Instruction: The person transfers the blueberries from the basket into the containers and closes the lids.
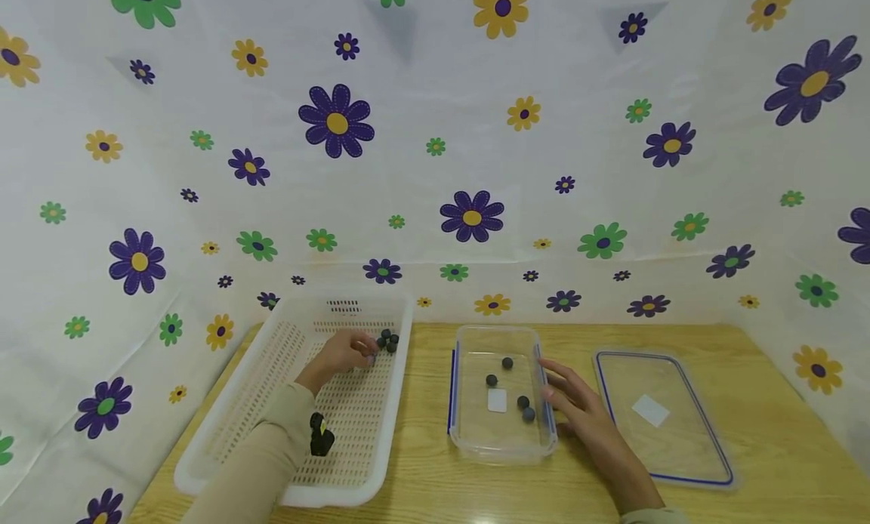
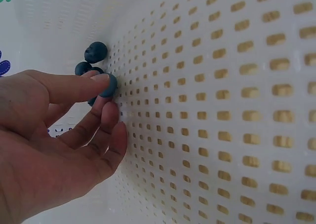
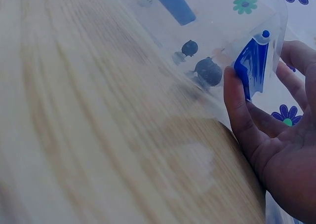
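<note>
In the left wrist view, my left hand (image 2: 64,120) pinches a blueberry (image 2: 109,87) between thumb and fingers, low in the white perforated basket (image 1: 397,403). Several loose blueberries (image 1: 392,348) lie just past these fingers, by the basket's far right wall. To the right, a clear lidless container (image 1: 469,442) with blue clips holds several blueberries (image 1: 507,363) spread over its floor. My right hand (image 1: 587,414) touches that container's right side with fairly straight fingers. One of its fingertips meets a blue clip (image 3: 254,66) in the right wrist view.
A clear lid (image 1: 680,448) with a blue seal lies flat on the wooden table (image 1: 428,479), right of the container. White flowered sheeting (image 1: 421,207) rises behind the table and on both sides. A black device (image 1: 321,437) sits at my left wrist, above the basket.
</note>
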Demonstrator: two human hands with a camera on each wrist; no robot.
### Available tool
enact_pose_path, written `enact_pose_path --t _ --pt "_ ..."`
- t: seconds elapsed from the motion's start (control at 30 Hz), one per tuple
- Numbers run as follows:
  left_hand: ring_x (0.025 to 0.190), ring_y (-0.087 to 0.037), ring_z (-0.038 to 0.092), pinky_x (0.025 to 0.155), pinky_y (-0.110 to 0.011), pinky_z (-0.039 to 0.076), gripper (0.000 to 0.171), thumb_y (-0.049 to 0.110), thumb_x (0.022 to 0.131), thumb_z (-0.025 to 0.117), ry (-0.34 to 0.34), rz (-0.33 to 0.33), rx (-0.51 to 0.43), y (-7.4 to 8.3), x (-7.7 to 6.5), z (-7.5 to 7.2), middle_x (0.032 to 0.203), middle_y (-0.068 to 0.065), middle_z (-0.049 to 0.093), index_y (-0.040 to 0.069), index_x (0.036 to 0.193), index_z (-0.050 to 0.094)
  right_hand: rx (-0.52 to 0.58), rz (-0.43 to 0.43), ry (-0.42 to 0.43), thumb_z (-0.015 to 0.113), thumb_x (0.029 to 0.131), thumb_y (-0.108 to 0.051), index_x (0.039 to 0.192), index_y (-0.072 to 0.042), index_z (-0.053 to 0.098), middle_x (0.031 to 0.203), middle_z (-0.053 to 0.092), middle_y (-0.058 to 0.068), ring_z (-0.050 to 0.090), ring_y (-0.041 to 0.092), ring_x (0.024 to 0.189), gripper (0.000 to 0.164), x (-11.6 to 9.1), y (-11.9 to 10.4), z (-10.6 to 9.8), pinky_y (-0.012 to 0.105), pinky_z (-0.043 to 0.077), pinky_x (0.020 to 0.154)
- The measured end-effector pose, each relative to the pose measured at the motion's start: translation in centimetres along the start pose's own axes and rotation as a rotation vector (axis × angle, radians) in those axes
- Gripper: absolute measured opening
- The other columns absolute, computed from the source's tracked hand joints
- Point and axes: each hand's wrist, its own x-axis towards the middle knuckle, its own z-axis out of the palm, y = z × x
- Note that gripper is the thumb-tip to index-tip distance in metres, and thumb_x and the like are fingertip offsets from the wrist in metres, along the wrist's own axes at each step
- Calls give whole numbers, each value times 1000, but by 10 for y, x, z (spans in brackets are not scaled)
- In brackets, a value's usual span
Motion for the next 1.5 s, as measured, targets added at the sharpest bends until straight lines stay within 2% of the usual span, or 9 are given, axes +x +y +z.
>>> enact_pose_path --t 0.2,0.37,0.6,0.73,0.87,1.03,1.17,1.3,1.5 --pt "89 -24 61 70 -35 54 22 -7 81 75 16 46 29 -6 2 -1 100 -13 71 -6 104 75 -2 -8 -5 58 106 -29 156 -21 42 160 35 25 45 49 135 53 0 -1 0 48 59 83" --pt "77 -19 57 65 -33 51 23 -4 83 73 13 32 15 -1 -4 -4 94 -13 70 -7 106 73 -2 1 3 59 106 -30 155 -22 43 159 35 25 51 47 130 53 1 0 0 46 59 82" --pt "89 -23 61 78 -40 56 21 -1 90 69 21 47 -60 13 -8 -13 105 -16 70 -6 110 71 -1 5 12 59 106 -29 156 -20 42 160 34 26 44 51 136 53 1 1 0 49 59 84" --pt "94 -26 63 86 -45 56 23 2 93 68 30 84 -78 26 -12 -17 111 -17 69 -7 115 70 -4 5 11 59 106 -29 156 -19 42 160 34 26 41 52 138 54 0 1 0 51 58 85" --pt "100 -33 65 90 -48 55 27 4 95 67 7 189 -108 42 -19 -19 117 -20 67 -9 118 67 -14 3 11 59 106 -30 156 -20 42 160 33 26 41 52 138 54 1 0 0 51 58 86" --pt "108 -31 65 88 -39 54 24 6 97 67 -2 255 -144 69 -37 -15 121 -17 66 -5 119 68 -8 -5 2 58 106 -28 156 -20 41 161 32 26 41 52 138 54 1 0 0 51 59 86" --pt "113 -31 66 88 -33 53 24 6 97 69 10 306 -179 93 -53 -7 121 -14 68 -2 119 69 -8 -3 3 58 106 -29 157 -20 41 161 32 26 42 52 138 54 1 1 1 50 59 85" --pt "113 -33 67 90 -34 54 24 5 97 69 12 388 -228 113 -69 4 118 -15 69 -3 120 68 -3 -6 -1 58 106 -29 157 -21 41 161 32 26 42 52 138 54 1 1 1 51 59 85" --pt "107 -37 67 91 -34 55 23 3 97 68 1 483 -354 132 -90 26 115 -15 67 -2 119 68 -7 -4 0 58 106 -30 157 -22 41 161 32 25 45 51 135 54 1 1 0 49 59 85"
